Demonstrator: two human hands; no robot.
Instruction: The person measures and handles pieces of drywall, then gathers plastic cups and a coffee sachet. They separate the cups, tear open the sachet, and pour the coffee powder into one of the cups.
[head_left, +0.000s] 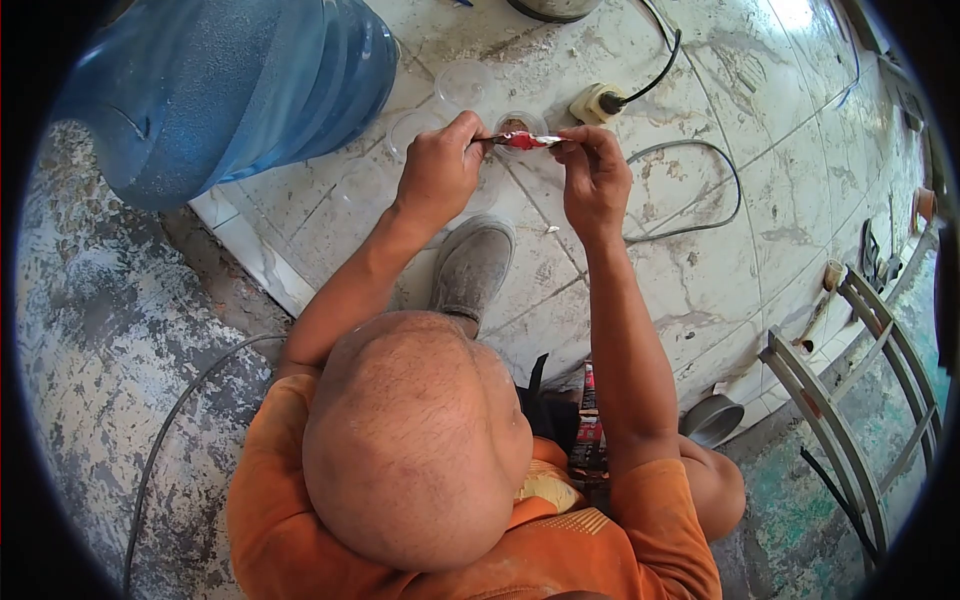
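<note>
Between my two hands a small red and silver sachet (pixel 522 140) is stretched out sideways. My left hand (pixel 440 170) pinches its dark left end, and my right hand (pixel 597 180) pinches the silvery right end. Directly under it, partly covered, a clear plastic cup (pixel 512 119) with something brown inside stands on the tiled floor. Other clear cups or lids are close by, one (pixel 465 84) behind and one (pixel 408 132) beside my left hand. Whether the sachet is torn cannot be made out.
A big blue water bottle (pixel 290 80) lies at the upper left. A plug adapter (pixel 597 103) with a black cable sits beyond my right hand, a grey cable loop (pixel 738 185) beside it. A metal frame (pixel 850 400) and grey bowl (pixel 711 420) are at right.
</note>
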